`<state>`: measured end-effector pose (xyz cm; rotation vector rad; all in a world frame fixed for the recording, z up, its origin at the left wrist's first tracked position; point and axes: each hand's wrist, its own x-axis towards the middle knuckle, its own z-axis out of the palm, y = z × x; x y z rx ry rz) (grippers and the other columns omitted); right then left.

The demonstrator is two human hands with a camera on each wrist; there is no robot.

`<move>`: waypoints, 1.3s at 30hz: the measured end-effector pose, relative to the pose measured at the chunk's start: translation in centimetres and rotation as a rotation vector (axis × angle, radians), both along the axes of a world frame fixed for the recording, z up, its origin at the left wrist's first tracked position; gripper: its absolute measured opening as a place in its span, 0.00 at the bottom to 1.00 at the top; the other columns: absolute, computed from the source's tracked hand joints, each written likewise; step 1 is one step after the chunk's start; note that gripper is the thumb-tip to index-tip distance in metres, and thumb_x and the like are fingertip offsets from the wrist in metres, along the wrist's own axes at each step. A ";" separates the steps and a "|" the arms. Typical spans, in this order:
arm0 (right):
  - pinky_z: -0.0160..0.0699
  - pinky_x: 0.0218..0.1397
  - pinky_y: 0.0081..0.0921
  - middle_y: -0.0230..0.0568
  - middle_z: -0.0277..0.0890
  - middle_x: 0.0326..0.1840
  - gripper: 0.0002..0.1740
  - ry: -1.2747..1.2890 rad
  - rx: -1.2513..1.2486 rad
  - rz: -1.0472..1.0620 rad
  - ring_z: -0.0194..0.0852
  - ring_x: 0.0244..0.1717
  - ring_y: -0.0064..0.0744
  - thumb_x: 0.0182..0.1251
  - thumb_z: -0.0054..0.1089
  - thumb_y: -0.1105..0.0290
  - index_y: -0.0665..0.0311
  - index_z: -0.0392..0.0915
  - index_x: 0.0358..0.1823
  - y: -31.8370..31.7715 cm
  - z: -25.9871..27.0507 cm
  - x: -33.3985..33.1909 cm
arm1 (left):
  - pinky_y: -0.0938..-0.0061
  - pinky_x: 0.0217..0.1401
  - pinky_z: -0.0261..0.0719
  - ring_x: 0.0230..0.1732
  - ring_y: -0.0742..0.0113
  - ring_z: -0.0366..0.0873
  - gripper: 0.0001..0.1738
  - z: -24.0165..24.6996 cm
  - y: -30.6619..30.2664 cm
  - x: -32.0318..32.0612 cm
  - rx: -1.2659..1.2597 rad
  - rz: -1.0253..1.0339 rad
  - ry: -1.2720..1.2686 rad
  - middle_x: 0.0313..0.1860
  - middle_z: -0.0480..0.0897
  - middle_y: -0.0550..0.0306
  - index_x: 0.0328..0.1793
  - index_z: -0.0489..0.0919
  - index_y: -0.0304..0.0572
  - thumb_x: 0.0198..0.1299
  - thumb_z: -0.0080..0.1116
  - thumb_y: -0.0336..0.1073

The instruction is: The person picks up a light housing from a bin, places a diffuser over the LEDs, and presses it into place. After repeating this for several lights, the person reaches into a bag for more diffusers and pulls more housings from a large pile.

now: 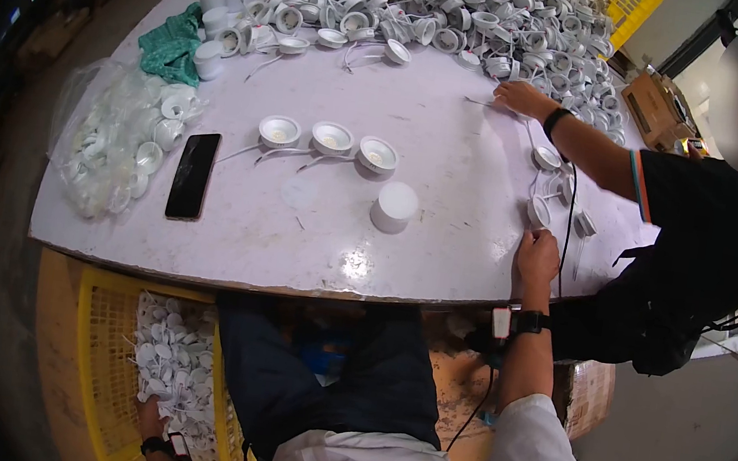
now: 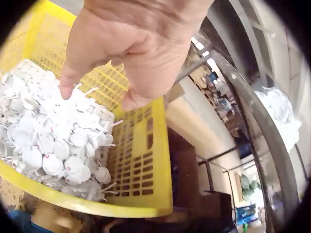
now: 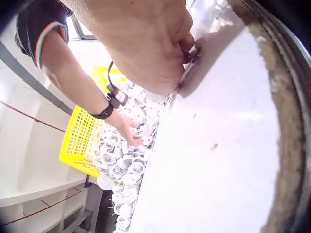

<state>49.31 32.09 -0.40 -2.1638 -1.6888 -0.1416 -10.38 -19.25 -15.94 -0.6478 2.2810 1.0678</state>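
My left hand (image 1: 152,408) reaches down into a yellow crate (image 1: 98,335) beside my legs. In the left wrist view the left hand (image 2: 97,94) hovers over a heap of small white round parts (image 2: 53,141), its index finger touching them and nothing held. My right hand (image 1: 533,243) rests at the right side of the white table (image 1: 452,158), next to a few white lamp fittings (image 1: 539,210) with thin wires. In the right wrist view the right hand (image 3: 187,53) has its fingers curled and pinches what looks like a thin wire end against the tabletop.
Three white fittings (image 1: 332,138) lie in a row mid-table, with a white cap (image 1: 395,206) and a black phone (image 1: 193,174) nearby. A bag of white parts (image 1: 116,149) and a green cloth (image 1: 171,45) sit left. Another person (image 1: 709,235) reaches into the far pile (image 1: 469,17).
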 end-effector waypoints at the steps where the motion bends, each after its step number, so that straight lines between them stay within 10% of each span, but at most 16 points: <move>1: 0.73 0.45 0.43 0.52 0.76 0.40 0.15 0.014 -0.041 -0.017 0.75 0.44 0.52 0.62 0.54 0.59 0.64 0.77 0.39 0.0 0.1 -0.1 | 0.65 0.44 0.75 0.45 0.58 0.75 0.24 -0.1 0.5 0.4 0.045 -0.106 0.044 0.52 0.73 0.57 0.59 0.68 0.45 0.52 0.50 0.31; 4: 0.73 0.44 0.45 0.51 0.77 0.35 0.14 0.041 -0.022 -0.023 0.76 0.40 0.53 0.63 0.53 0.58 0.63 0.75 0.35 -0.9 -0.3 -0.3 | 0.70 0.43 0.76 0.46 0.61 0.76 0.20 -2.0 2.7 0.5 0.386 -0.333 0.062 0.54 0.74 0.56 0.57 0.70 0.43 0.59 0.53 0.35; 12: 0.73 0.36 0.30 0.47 0.77 0.27 0.10 0.549 0.180 0.268 0.76 0.29 0.35 0.66 0.52 0.67 0.68 0.74 0.35 -9.6 0.7 -8.6 | 0.71 0.48 0.80 0.57 0.56 0.75 0.24 15.1 22.1 18.1 1.056 -1.002 -0.266 0.57 0.75 0.41 0.61 0.66 0.32 0.58 0.57 0.26; 16: 0.74 0.32 0.32 0.46 0.75 0.28 0.05 0.582 0.041 0.680 0.76 0.30 0.43 0.59 0.60 0.74 0.66 0.75 0.34 -16.0 2.7 -15.5 | 0.68 0.56 0.76 0.64 0.52 0.68 0.38 17.7 27.4 24.2 1.245 -0.977 -0.315 0.67 0.63 0.39 0.67 0.58 0.30 0.50 0.62 0.19; 24: 0.75 0.30 0.30 0.41 0.75 0.29 0.10 0.602 -0.010 1.219 0.76 0.30 0.41 0.51 0.68 0.71 0.63 0.76 0.32 -17.4 4.4 -19.8 | 0.75 0.55 0.74 0.51 0.71 0.74 0.36 16.4 27.3 24.0 1.189 -0.847 -0.057 0.49 0.76 0.55 0.60 0.66 0.34 0.43 0.70 0.22; 29: 0.71 0.30 0.24 0.38 0.71 0.23 0.19 0.707 -0.003 0.495 0.72 0.26 0.29 0.53 0.67 0.60 0.68 0.73 0.35 -6.6 3.4 -18.8 | 0.73 0.42 0.83 0.46 0.58 0.81 0.35 16.6 25.8 22.8 1.233 -0.794 -0.027 0.48 0.78 0.50 0.61 0.63 0.35 0.46 0.65 0.19; 39: 0.61 0.19 0.17 0.30 0.67 0.18 0.16 1.094 -0.182 0.361 0.62 0.17 0.17 0.62 0.61 0.60 0.64 0.70 0.26 -2.0 1.1 -16.9 | 0.73 0.58 0.73 0.52 0.69 0.75 0.37 15.2 24.9 22.8 1.170 -0.836 -0.061 0.52 0.76 0.53 0.61 0.64 0.33 0.44 0.71 0.24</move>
